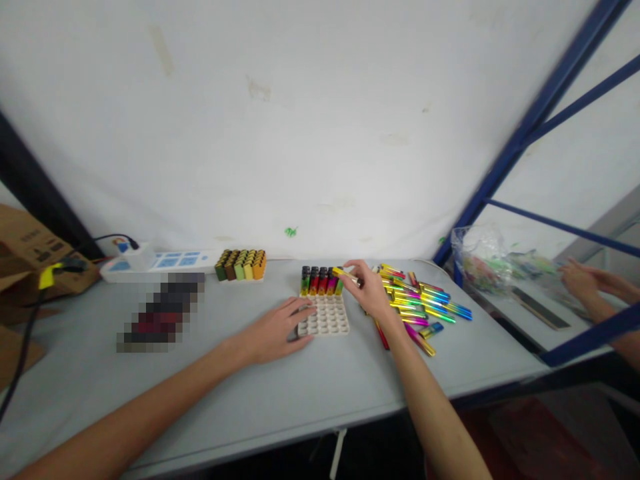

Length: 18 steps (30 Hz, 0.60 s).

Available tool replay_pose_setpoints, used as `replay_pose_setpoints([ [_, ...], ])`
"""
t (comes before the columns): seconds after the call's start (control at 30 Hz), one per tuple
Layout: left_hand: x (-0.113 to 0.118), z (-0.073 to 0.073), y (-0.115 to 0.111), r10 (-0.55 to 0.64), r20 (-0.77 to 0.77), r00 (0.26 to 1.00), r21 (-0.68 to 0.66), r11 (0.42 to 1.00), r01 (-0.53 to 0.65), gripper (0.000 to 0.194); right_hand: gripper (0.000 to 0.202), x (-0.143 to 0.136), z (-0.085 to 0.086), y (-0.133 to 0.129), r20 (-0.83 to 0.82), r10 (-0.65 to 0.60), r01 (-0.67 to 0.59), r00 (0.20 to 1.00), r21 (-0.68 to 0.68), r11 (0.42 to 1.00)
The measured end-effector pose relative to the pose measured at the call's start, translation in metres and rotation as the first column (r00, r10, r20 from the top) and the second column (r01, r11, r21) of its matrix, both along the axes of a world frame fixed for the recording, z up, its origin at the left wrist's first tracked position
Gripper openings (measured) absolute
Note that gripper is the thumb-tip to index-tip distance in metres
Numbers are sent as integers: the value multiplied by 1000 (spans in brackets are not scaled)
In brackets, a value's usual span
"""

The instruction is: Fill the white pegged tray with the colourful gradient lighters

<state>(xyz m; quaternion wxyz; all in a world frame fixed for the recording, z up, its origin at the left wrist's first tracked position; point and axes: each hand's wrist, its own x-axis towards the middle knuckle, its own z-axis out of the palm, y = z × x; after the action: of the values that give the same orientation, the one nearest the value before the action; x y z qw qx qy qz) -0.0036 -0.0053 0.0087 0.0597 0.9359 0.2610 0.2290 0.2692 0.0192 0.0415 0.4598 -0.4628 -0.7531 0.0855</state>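
A white tray with rows of round holes [324, 316] lies on the table in front of me. Shiny multicoloured lighters [321, 281] stand upright in its far rows, while the nearer holes hold nothing. My left hand [277, 330] rests at the tray's left edge, fingers stretched out and thumb apart, touching it. Above the right end of the standing lighters, my right hand [369, 288] pinches a yellow-gold lighter [345, 275], which is tilted. Just right of that hand, a loose pile of metallic lighters [425, 303] lies on the table, partly covered by my forearm.
A second block of upright lighters [241, 265] stands at the back left beside a white power strip [185, 259]. A blurred-out dark object [163, 313] lies left. Blue rack bars [500, 153] border the right side; beyond them are a co-worker's hands [583, 280] and clear plastic bags [483, 257].
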Motion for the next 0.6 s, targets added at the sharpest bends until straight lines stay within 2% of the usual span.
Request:
replay_pose_setpoints([
  [0.13, 1, 1, -1, -5, 16, 1000, -2, 1000, 5, 45, 29, -5, -2, -1, -18, -12, 12, 1000, 32, 999],
  [0.27, 2, 0, 0, 6, 12, 1000, 1, 1000, -6, 43, 24, -15, -4, -2, 16, 59, -60, 998, 81, 995],
  [0.4, 2, 0, 0, 5, -10, 1000, -1, 1000, -5, 43, 16, -27, -3, -8, 15, 127, -127, 992, 70, 989],
  [0.6, 3, 3, -2, -5, 1, 1000, -14, 1000, 5, 46, 22, -46, -6, -13, 81, 215, -218, 973, 34, 975],
])
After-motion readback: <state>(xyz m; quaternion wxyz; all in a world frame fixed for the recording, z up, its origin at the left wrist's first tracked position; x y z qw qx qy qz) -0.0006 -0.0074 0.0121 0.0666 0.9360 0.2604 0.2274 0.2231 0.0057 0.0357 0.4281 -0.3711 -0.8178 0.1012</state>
